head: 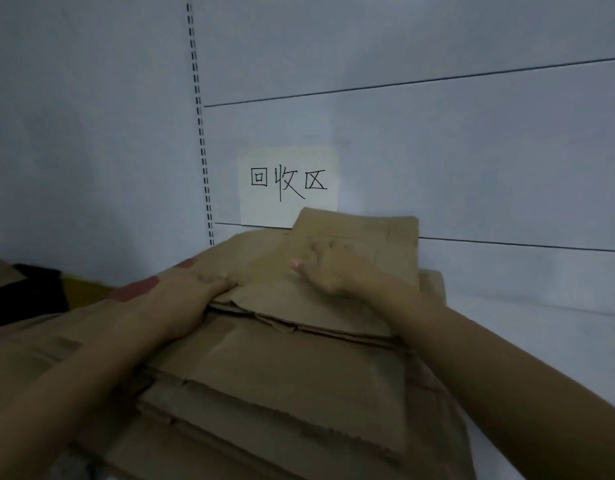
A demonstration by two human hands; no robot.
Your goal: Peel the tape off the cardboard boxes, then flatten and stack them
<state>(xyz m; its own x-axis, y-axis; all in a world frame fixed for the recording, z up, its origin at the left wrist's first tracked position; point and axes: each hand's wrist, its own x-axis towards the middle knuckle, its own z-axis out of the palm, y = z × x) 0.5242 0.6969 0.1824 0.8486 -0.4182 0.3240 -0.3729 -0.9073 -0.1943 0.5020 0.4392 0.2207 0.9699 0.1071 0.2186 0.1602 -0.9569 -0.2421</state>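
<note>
the fingers (328, 244) of the right hand (333, 271) lie spread and palm down, gripping nothing, pressing on the small flattened brown cardboard box (316, 308) that lies topmost. the fingers (218, 281) of the left hand (191, 292) reach the left edge of that same box; the blur hides whether they pinch the edge or only rest against it, so i cannot tell their state.

the box under both hands sits at the far end of a tall stack of flattened brown cardboard (281, 393), its far edge close to the back panel. one lower sheet shows dull red printed patches (136, 289) just left of the left wrist. the stack rests on a white shelf (524, 327), bare to the right.

behind it, a white paper sign with black handwritten characters (288, 181) is fixed to the pale grey panel (437, 150), beside a slotted upright strip (202, 140). something dark (22, 296) lies at the far left, unclear.

by my reading this is the stacking step: the box looks already flat, with no tape visible on it, and is being seated on the pile. the next move probably calls for squaring its edges to the sheets below, pressing out any spring in the folds, then lifting both hands away without dragging it askew.
</note>
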